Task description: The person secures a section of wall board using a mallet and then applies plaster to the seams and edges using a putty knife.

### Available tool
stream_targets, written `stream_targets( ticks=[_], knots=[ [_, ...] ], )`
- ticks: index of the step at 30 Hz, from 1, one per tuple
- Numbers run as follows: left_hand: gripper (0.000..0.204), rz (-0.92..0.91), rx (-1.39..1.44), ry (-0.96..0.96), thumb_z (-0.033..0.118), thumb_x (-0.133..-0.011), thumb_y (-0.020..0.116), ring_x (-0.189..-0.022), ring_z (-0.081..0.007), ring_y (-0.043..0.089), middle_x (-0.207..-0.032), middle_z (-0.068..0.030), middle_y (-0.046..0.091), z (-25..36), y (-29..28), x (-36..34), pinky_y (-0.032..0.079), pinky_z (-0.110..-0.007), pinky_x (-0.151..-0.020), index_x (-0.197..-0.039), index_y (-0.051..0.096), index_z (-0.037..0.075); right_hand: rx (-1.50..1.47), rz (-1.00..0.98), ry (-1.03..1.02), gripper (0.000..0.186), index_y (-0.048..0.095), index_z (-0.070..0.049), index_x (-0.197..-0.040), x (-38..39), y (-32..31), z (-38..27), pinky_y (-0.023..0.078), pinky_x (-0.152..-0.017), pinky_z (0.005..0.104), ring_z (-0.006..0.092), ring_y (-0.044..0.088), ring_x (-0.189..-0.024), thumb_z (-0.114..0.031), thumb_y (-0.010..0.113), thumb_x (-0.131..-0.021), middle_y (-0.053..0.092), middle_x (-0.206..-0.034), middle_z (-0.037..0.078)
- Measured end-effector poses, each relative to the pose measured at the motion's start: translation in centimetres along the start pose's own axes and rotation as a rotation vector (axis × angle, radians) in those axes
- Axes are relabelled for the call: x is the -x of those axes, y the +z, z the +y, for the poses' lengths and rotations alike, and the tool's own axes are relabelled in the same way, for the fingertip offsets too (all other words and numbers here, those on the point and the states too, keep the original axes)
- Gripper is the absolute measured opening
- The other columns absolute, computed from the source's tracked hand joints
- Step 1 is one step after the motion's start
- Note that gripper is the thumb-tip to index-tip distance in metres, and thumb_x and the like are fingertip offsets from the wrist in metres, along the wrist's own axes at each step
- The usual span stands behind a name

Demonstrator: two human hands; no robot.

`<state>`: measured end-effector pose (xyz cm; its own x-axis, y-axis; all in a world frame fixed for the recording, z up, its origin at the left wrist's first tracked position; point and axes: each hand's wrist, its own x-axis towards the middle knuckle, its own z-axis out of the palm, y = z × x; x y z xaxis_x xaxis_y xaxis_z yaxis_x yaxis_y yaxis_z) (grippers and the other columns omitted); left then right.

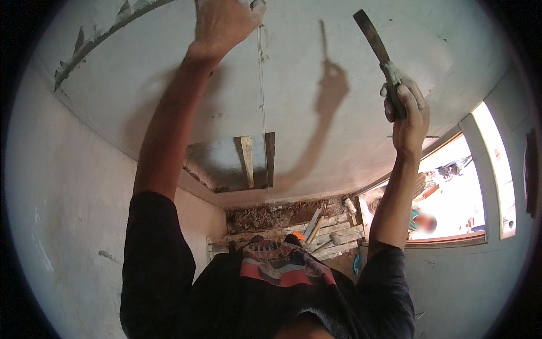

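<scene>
My right hand (413, 107), raised on the right, is wrapped round the dark handle of a long, flat-bladed knife (372, 37). Its blade points up and to the left, apart from the pale wall (305, 85), which carries the shadow of a hand and tool. My left hand (228, 25) is up against the wall at the top edge, its fingers curled and partly cut off by the picture. Whatever they grip is hidden. A thin, pale line, perhaps a string (261, 73), runs down the wall from beside that hand.
Lower on the wall, a recess (217, 161) has two wooden strips (247, 161) across it. Below lie wooden planks (344, 234) with a hammer (326, 244) and other tools, beside rubble (265, 217). Through an opening (451, 192) at right, a person (416, 220) is visible.
</scene>
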<state>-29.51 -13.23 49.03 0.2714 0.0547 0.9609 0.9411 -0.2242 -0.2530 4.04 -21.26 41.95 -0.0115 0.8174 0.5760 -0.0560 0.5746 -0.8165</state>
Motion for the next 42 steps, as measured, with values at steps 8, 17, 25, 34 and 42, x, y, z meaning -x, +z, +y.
stream_targets(
  ticks=[8, 17, 25, 34, 42],
  knots=[
    [0.045, 0.149, 0.196, -0.069, 0.024, -0.080, 0.070, -0.121, -0.0392, 0.049, -0.120, -0.0207, 0.060, -1.0, 1.7, 4.4, 0.034, -0.050, -0.108, -0.118, 0.061, 0.002, -0.112, 0.035, 0.151, 0.044, 0.058, 0.005, -0.125, 5.5, -0.8, 5.3, 0.033, -0.051, 0.0207, 0.0092, 0.049, -0.061, -0.026, 0.055, -0.094, 0.061, -0.086, 0.008],
    [0.036, 0.025, -0.156, -0.013, 0.019, -0.081, 0.066, -0.124, -0.0428, 0.047, -0.116, -0.0224, 0.060, -2.7, -1.2, 2.0, 0.033, -0.055, -0.108, -0.112, 0.062, 0.003, -0.172, 0.037, 0.257, 0.038, 0.060, 0.005, -0.123, 7.6, -3.2, 9.0, 0.034, -0.050, 0.0208, 0.0086, 0.049, -0.058, -0.019, 0.054, -0.094, 0.061, -0.082, 0.008],
    [0.031, 0.081, -0.117, 0.072, 0.013, -0.074, 0.064, -0.111, -0.0428, 0.053, -0.103, -0.0226, 0.062, -2.9, -1.8, 0.8, 0.037, -0.054, -0.103, -0.101, 0.064, -0.002, -0.206, -0.037, 0.304, 0.045, 0.056, 0.005, -0.126, 7.7, -2.9, 11.5, 0.035, -0.049, 0.0183, 0.0073, 0.048, -0.060, -0.027, 0.056, -0.094, 0.060, -0.087, 0.007],
    [0.036, -0.137, 0.017, 0.114, 0.016, -0.077, 0.067, -0.114, -0.0397, 0.056, -0.114, -0.0236, 0.064, -4.1, -4.1, 1.5, 0.035, -0.053, -0.107, -0.107, 0.067, -0.003, -0.367, -0.086, 0.369, 0.044, 0.055, 0.006, -0.123, 10.4, 0.0, 15.9, 0.038, -0.053, 0.0211, 0.0116, 0.052, -0.067, -0.028, 0.058, -0.095, 0.061, -0.091, 0.011],
    [0.036, -0.143, -0.034, -0.267, 0.023, -0.087, 0.068, -0.103, -0.0312, 0.061, -0.110, -0.0147, 0.066, -8.6, -14.2, 20.4, 0.049, -0.044, -0.087, -0.116, 0.064, 0.001, -0.378, -0.139, 0.716, 0.040, 0.057, 0.003, -0.121, 19.9, 6.1, 19.8, 0.043, -0.060, 0.0248, 0.0147, 0.056, -0.073, -0.026, 0.059, -0.094, 0.063, -0.094, 0.012]
  ],
)
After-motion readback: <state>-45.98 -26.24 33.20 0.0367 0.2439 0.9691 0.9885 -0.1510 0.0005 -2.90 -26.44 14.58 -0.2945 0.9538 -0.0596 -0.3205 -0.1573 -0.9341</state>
